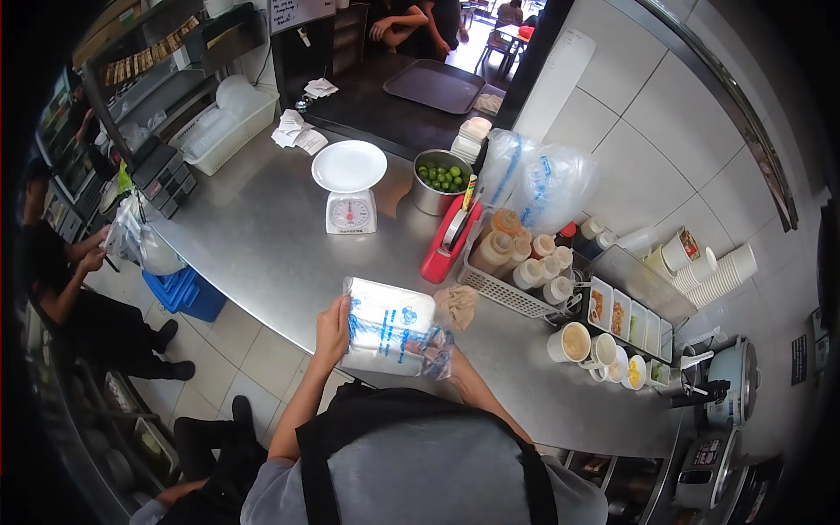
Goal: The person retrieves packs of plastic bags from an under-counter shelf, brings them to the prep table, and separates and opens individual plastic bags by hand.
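Note:
A white, flat package wrapped in clear plastic with blue print (pixel 376 328) is held over the counter's near edge. My left hand (pixel 332 331) is closed on its left side, fingers partly hidden behind it. My right hand (pixel 437 354) is at the lower right corner, seen through loose clear plastic and closed around that end; whether it is inside the bag or behind it I cannot tell. Beside the package lies a crumpled brown cloth or paper (pixel 457 306). Farther up the counter are a red tape dispenser (pixel 444 249) and a white kitchen scale (pixel 352 210).
A metal pot of green limes (pixel 424 199) stands beyond the dispenser. To the right are a basket of squeeze bottles (pixel 507 293), cups (pixel 569 343) and a topping tray (pixel 617 311). On the left, another person (pixel 70 271) stands near a blue bin (pixel 188 289).

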The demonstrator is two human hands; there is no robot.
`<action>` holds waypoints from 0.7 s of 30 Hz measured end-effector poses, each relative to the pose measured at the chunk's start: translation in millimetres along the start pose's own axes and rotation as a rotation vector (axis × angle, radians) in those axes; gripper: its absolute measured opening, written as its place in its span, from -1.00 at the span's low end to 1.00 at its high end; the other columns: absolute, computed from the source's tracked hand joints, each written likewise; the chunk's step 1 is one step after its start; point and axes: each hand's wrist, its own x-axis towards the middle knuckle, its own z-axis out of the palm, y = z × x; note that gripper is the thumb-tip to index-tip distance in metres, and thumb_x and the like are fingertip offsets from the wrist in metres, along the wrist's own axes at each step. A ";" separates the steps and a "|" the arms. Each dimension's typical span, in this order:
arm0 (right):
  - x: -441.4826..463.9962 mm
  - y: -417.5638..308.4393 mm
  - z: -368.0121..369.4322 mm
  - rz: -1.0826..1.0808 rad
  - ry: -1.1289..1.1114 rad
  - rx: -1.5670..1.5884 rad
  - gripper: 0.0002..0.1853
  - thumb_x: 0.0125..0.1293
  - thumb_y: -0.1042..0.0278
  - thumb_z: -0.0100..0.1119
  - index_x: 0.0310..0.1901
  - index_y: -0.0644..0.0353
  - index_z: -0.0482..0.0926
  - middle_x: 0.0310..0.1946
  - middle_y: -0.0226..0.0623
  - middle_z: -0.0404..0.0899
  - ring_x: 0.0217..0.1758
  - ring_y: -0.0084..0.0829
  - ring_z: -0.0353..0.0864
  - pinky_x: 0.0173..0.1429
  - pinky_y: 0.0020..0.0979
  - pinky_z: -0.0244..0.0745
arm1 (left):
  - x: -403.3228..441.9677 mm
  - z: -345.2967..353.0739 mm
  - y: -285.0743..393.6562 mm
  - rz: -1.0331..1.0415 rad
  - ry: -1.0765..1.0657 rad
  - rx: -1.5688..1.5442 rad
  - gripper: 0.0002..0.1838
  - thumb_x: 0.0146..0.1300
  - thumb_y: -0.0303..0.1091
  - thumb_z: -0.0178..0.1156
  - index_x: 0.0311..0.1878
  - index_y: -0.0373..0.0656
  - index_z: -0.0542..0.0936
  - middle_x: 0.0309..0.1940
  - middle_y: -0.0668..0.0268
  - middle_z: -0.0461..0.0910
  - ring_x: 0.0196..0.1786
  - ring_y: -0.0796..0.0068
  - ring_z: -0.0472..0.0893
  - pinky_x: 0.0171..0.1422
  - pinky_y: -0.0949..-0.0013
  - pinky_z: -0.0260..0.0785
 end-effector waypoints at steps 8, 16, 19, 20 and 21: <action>-45.1 -4.5 -54.0 -0.171 0.183 -0.111 -0.76 0.17 0.45 0.21 -0.13 0.35 0.57 -0.26 -0.36 0.60 -0.23 -0.58 0.53 -0.11 -0.55 0.42 | 27.5 -16.7 -92.6 -0.139 0.266 0.159 -0.68 0.38 -0.23 -0.16 -0.20 -0.27 0.50 -0.55 -0.09 0.49 -0.43 -0.08 0.53 -0.37 0.11 0.29; -30.3 -22.6 -42.5 -0.040 0.017 -0.080 -0.72 0.24 0.31 0.15 -0.10 0.33 0.55 -0.25 -0.39 0.58 -0.24 -0.62 0.52 -0.13 -0.56 0.40 | 38.5 -34.4 -177.1 -0.254 0.232 -0.052 -0.70 0.39 -0.25 -0.19 -0.13 -0.28 0.46 -0.53 0.11 0.58 -0.53 0.21 0.57 -0.41 0.26 0.39; 7.7 -19.9 -7.0 -0.007 0.014 0.097 -0.71 0.25 0.27 0.14 -0.10 0.29 0.53 -0.27 -0.40 0.58 -0.26 -0.60 0.54 -0.19 -0.56 0.42 | 35.8 -29.5 -146.6 -0.392 0.149 -0.370 -0.71 0.41 -0.24 -0.22 -0.06 -0.23 0.38 -0.58 0.17 0.55 -0.66 0.51 0.51 -0.55 0.48 0.37; 21.4 -15.1 6.8 -0.036 0.021 0.140 -0.69 0.27 0.19 0.12 -0.10 0.26 0.52 -0.28 -0.41 0.58 -0.27 -0.59 0.54 -0.21 -0.55 0.43 | 35.6 -29.3 -147.6 -0.400 0.144 -0.382 -0.71 0.41 -0.24 -0.22 -0.06 -0.24 0.39 -0.56 0.16 0.56 -0.63 0.47 0.53 -0.50 0.44 0.39; 36.2 -3.9 13.6 -0.007 -0.024 0.124 -0.66 0.29 0.17 0.08 -0.09 0.29 0.51 -0.25 -0.34 0.58 -0.23 -0.55 0.57 -0.17 -0.50 0.47 | 35.1 -30.1 -149.5 -0.409 0.139 -0.395 -0.70 0.40 -0.25 -0.22 -0.05 -0.25 0.40 -0.53 0.15 0.57 -0.59 0.44 0.55 -0.46 0.41 0.40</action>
